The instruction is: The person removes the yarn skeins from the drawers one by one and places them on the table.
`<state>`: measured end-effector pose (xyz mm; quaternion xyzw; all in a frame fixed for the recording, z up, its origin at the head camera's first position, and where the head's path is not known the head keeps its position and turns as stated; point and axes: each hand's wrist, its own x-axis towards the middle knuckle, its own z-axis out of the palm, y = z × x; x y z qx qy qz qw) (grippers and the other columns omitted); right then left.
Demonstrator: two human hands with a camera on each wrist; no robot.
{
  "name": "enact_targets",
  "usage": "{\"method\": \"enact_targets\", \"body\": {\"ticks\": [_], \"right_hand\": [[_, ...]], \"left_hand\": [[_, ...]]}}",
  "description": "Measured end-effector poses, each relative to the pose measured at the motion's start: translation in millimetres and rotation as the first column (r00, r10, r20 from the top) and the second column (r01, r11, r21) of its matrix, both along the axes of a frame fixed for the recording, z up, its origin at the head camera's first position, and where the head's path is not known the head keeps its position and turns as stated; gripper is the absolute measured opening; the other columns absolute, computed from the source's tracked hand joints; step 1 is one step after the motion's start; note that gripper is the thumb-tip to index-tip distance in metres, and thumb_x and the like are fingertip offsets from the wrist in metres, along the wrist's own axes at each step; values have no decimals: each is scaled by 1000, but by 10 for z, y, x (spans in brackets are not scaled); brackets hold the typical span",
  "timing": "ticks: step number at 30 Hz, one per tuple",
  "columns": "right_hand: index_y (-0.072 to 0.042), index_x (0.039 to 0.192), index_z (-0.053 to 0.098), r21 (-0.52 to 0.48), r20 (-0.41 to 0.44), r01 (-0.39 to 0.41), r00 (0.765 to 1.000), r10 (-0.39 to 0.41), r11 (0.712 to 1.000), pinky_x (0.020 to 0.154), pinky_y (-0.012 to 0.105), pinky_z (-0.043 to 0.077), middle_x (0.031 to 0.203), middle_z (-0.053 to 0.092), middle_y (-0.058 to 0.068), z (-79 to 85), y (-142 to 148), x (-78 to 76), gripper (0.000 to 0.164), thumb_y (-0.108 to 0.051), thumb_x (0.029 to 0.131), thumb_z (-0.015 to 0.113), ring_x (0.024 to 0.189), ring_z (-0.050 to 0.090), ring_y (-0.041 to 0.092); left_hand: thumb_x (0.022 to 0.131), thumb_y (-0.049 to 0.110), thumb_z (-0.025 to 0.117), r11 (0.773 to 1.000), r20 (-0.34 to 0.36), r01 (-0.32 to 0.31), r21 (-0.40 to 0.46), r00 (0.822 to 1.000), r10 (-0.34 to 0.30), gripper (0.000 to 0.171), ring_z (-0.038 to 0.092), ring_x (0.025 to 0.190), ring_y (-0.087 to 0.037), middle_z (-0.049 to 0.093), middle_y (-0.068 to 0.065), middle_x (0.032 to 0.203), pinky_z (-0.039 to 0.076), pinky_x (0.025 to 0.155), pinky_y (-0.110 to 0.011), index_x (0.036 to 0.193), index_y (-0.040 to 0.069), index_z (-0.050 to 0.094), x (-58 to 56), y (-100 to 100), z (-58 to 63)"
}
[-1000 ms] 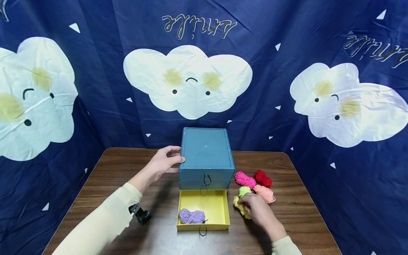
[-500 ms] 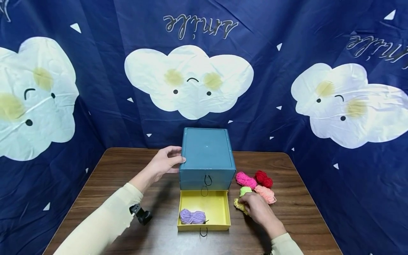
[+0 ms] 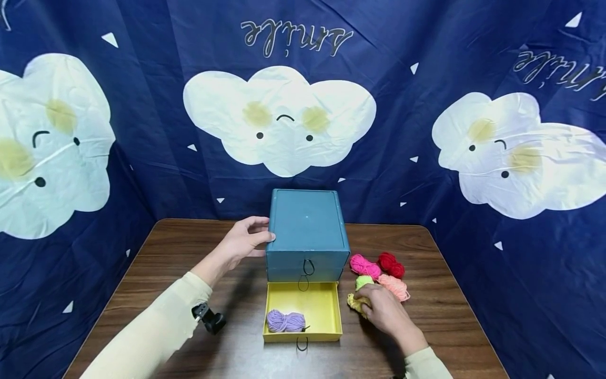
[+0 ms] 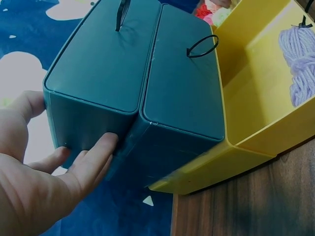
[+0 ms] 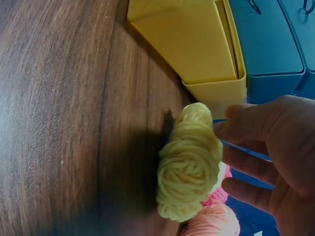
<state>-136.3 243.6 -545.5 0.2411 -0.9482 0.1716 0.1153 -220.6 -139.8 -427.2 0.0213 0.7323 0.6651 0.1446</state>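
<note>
A teal drawer box (image 3: pixel 307 221) stands at the middle of the table, its lower yellow drawer (image 3: pixel 322 310) pulled out. Inside that drawer lies a lilac yarn skein (image 3: pixel 285 321). My left hand (image 3: pixel 243 239) rests against the box's left side, fingers extended and spread. To the right of the drawer, my right hand (image 3: pixel 385 310) pinches a yellow yarn skein (image 5: pixel 189 162) at its edge between thumb and fingers; part of the grip is hidden. Just behind it sits a lime-green skein (image 3: pixel 363 281), partly covered by the hand.
Pink (image 3: pixel 364 267), red (image 3: pixel 391 265) and peach (image 3: pixel 394 287) yarn skeins lie grouped right of the box. Black loops (image 3: pixel 308 267) hang on the drawer fronts. A dark blue curtain (image 3: pixel 393 184) with clouds surrounds the wooden table (image 3: pixel 199 237) at back and sides.
The yellow skein has shifted slightly under my right hand, with less of its near end showing. My left hand, the box and the drawer stay in place.
</note>
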Motion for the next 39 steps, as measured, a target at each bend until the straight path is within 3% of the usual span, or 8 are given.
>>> {"method": "enact_targets", "body": {"ticks": [9, 24, 39], "right_hand": [[-17, 102, 78, 5, -15, -4, 1000, 4, 1000, 88, 39, 57, 104, 73, -4, 161, -84, 52, 24, -11, 80, 85, 102, 69, 16], [-21, 107, 79, -11, -69, -87, 994, 86, 996, 81, 35, 59, 110, 72, -8, 385, -303, 148, 25, -20, 83, 84, 101, 68, 10], [-21, 115, 77, 27, -55, -193, 979, 195, 981, 88, 36, 58, 113, 73, -6, 383, -607, 220, 29, -30, 87, 82, 106, 69, 15]], "left_hand": [[93, 15, 73, 1000, -2, 0, 0, 1000, 0, 68, 58, 125, -31, 49, -20, 145, 59, 93, -47, 153, 5, 42, 1, -13, -5], [93, 13, 72, 1000, -5, 2, 8, 1000, -2, 68, 60, 119, -28, 48, -21, 145, 59, 92, -46, 153, 3, 41, 11, -11, 6], [93, 15, 72, 1000, -7, 5, 7, 1000, -5, 69, 60, 118, -28, 47, -22, 146, 60, 91, -45, 154, 4, 41, 9, -8, 17]]}}
